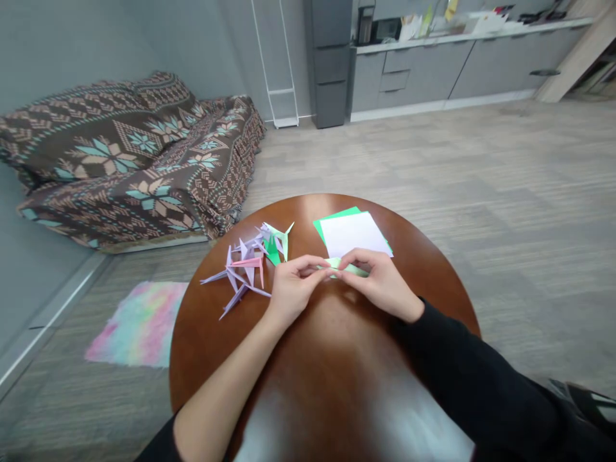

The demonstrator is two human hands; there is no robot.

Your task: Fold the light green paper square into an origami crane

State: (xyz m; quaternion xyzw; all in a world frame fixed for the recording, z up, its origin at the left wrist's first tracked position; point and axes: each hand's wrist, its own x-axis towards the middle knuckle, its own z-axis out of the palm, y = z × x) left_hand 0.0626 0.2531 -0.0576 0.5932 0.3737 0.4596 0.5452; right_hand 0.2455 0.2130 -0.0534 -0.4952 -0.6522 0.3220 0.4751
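Observation:
Between my two hands, above the round table, is a pale green folded paper (pixel 355 270). My left hand (pixel 297 282) pinches its left end with thumb and forefinger. Its right part is gripped by my right hand (pixel 375 277), whose fingertips nearly meet those of the left. Fingers cover much of the paper, so the exact fold is hidden. Just beyond my right hand lies a stack of square paper sheets (pixel 353 232), white on top with green edges showing beneath. To the left of my left hand sits a cluster of folded paper cranes (pixel 248 263) in lilac, pink, green and pale green.
The round brown wooden table (pixel 332 346) reflects light near my body. A sofa (pixel 158 154) under a patterned cover stands at the left, with a pastel fluffy rug (pixel 139 324) on the floor. Grey kitchen cabinets (pixel 428 74) line the back wall.

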